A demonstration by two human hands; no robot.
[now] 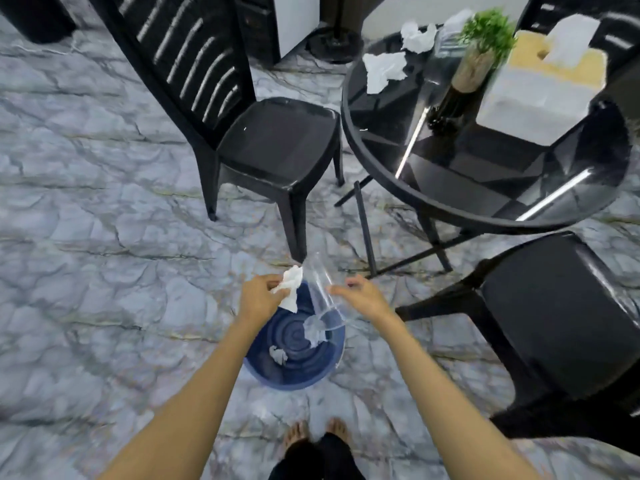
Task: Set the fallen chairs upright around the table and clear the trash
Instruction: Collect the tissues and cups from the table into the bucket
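A blue round bin (294, 370) stands on the floor in front of my feet, with two crumpled white tissues (313, 332) inside. My left hand (258, 296) is shut on a crumpled white tissue (290, 287) above the bin's far rim. My right hand (362, 296) grips a clear plastic cup (320, 289), tilted with its mouth down over the bin. Two black chairs stand upright: one (277, 143) left of the round black glass table (391, 188), one (554, 317) at its near side. Several crumpled tissues (384, 71) lie on the tabletop.
On the table stand a small potted green plant (481, 46) and a white and yellow tissue box (543, 81). A third chair back (616, 39) shows behind the table. Marble-patterned floor (104, 237) stretches wide to the left. My bare feet (315, 434) are just behind the bin.
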